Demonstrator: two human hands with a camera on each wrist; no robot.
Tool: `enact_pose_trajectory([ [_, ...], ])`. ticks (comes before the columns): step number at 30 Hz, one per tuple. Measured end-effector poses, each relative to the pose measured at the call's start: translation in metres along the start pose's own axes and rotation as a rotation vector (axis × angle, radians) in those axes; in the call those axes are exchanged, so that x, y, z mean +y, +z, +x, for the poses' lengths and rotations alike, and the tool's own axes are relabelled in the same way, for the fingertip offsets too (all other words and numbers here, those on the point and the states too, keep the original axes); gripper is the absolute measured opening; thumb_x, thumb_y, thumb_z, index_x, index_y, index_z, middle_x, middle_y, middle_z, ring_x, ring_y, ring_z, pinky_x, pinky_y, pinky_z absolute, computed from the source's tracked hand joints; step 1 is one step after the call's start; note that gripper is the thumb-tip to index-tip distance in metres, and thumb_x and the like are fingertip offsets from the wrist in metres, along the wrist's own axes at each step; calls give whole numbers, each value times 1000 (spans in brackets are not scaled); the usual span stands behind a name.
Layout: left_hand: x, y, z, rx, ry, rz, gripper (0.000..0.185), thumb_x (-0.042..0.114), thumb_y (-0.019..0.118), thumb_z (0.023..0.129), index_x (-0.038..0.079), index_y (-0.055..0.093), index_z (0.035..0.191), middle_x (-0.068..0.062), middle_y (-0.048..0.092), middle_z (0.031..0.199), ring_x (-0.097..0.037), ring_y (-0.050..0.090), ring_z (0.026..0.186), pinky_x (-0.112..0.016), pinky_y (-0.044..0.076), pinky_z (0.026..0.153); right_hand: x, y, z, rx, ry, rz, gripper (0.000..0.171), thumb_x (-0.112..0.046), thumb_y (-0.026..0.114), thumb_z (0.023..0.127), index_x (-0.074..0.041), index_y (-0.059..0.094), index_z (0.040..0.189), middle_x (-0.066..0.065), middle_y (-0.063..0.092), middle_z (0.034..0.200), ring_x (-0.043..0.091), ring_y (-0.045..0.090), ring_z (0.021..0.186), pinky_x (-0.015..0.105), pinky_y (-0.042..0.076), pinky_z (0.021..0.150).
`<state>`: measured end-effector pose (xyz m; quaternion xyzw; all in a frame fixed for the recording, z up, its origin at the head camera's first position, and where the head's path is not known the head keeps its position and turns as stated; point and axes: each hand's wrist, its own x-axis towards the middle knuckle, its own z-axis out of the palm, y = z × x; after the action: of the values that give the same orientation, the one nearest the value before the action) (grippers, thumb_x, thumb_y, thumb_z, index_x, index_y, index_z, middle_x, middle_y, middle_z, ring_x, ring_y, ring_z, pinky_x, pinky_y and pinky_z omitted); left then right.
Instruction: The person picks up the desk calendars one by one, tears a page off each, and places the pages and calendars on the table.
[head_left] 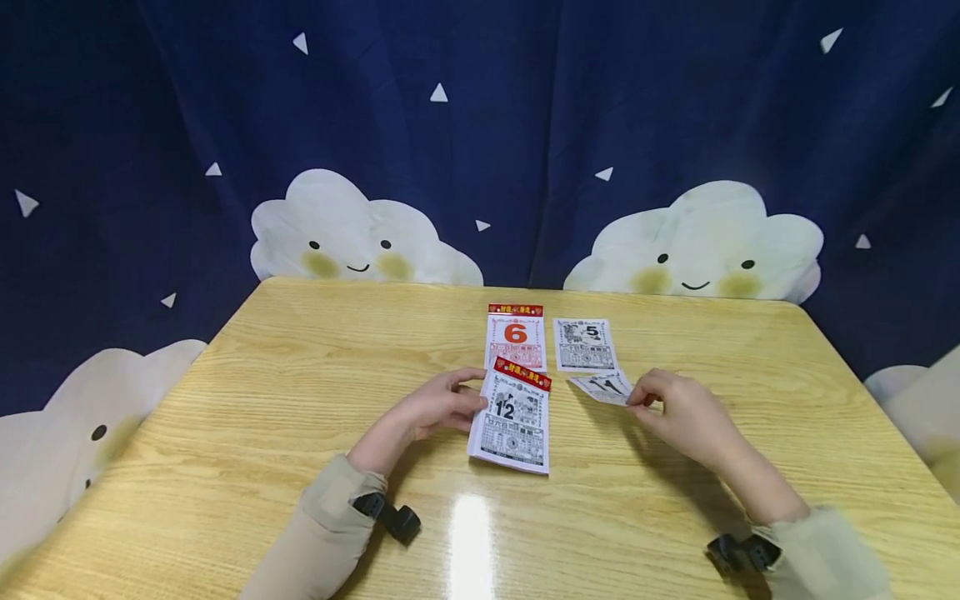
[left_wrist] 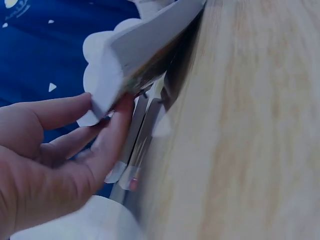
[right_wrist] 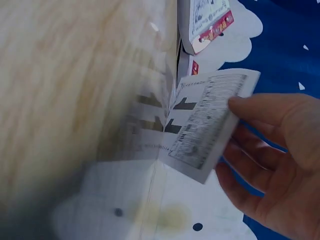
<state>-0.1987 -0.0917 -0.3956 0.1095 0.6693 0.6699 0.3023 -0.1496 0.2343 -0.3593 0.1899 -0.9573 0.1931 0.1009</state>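
My left hand [head_left: 438, 404] holds a small tear-off calendar [head_left: 513, 429] by its left edge, thumb on top. Its front page shows a black 12 under a red header strip. In the left wrist view the calendar's block [left_wrist: 145, 42] is tilted up off the table, between thumb and fingers. My right hand [head_left: 686, 417] pinches one corner of a loose calendar page [head_left: 606, 387] with a black 11 on it. Seen from the right wrist, that page [right_wrist: 212, 120] slants up, its far edge close to or on the tabletop.
Behind the held calendar lies another tear-off calendar [head_left: 516, 333] with a red 6, its lower part covered. To its right a loose page [head_left: 585, 344] with a black 5 lies flat. The wooden table [head_left: 300, 350] ends at a dark blue curtain [head_left: 480, 125] with clouds.
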Motion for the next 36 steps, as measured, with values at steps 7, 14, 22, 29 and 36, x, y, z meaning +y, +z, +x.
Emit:
enact_pose_trajectory([
  [7, 3, 5, -1, 109, -78, 137, 46, -3, 59, 81, -6, 46, 125, -15, 62, 88, -15, 61, 67, -32, 56, 69, -9, 11, -3, -144, -47, -38, 14, -13, 72, 71, -22, 62, 68, -13, 57, 69, 1, 51, 63, 22, 45, 57],
  [14, 3, 9, 0, 148, -107, 126, 46, -5, 59, 79, -11, 45, 122, -16, 62, 84, -17, 61, 61, -34, 57, 67, -17, 18, -4, -238, -74, -1, 15, -14, 70, 71, -24, 60, 66, -14, 49, 62, 0, 42, 57, 18, 38, 52],
  [22, 4, 4, 0, 160, -101, 145, 44, -8, 55, 80, -11, 45, 122, -19, 61, 88, -19, 62, 65, -36, 57, 69, -21, 24, -5, -333, -80, 17, 15, -18, 73, 71, -23, 60, 67, -15, 51, 64, 1, 43, 60, 20, 39, 54],
  [29, 3, 1, -1, 141, -130, 155, 45, -7, 55, 79, -14, 43, 123, -23, 61, 92, -23, 63, 70, -36, 57, 71, -21, 27, -5, -350, -101, 19, 13, -20, 74, 69, -23, 62, 69, -15, 50, 67, 1, 43, 61, 19, 37, 54],
  [36, 5, -5, -1, 145, -132, 200, 41, -2, 55, 82, -12, 47, 120, -21, 61, 94, -21, 62, 73, -35, 56, 73, -22, 25, -4, -352, -91, 19, 8, -22, 73, 72, -21, 66, 76, -14, 54, 72, 0, 46, 64, 19, 40, 56],
])
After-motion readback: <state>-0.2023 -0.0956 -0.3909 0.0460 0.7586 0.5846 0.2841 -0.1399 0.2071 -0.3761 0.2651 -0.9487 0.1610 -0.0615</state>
